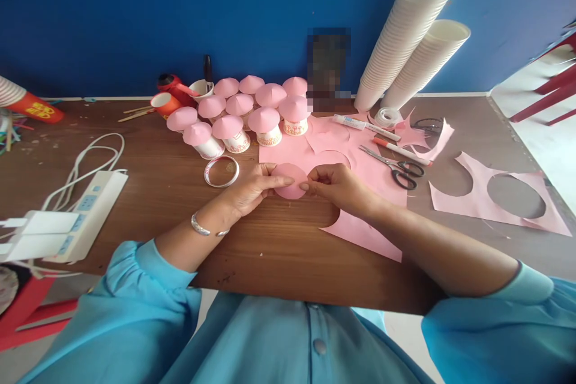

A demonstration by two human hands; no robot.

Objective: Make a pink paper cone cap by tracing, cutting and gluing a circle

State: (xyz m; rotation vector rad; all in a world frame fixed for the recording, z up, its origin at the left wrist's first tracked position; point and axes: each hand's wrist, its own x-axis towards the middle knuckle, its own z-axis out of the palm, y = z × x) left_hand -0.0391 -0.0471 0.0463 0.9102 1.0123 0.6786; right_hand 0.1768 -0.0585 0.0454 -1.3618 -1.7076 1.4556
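Between my two hands, above the table's middle, is a round piece of pink paper [290, 191]. My left hand [257, 187] pinches its left side, thumb lying across the top. The fingertips of my right hand [330, 183] grip the right edge. Left of my left hand lies a roll of tape [222, 171] on its side. Beyond the hands stand several small paper cups with pink paper cones on top [264, 123]. Pink sheet paper [371, 174] with rounded cut-outs spreads beneath and beside my right hand. Scissors [396, 168] rest on it, blades apart.
Two tall stacks of white paper cups [405, 42] lean at the blue wall. A white marker [355, 123] and an orange-capped marker [402, 151] lie near the scissors. Pink scrap paper [479, 192] is at right. A power strip [92, 216] with cables is at left.
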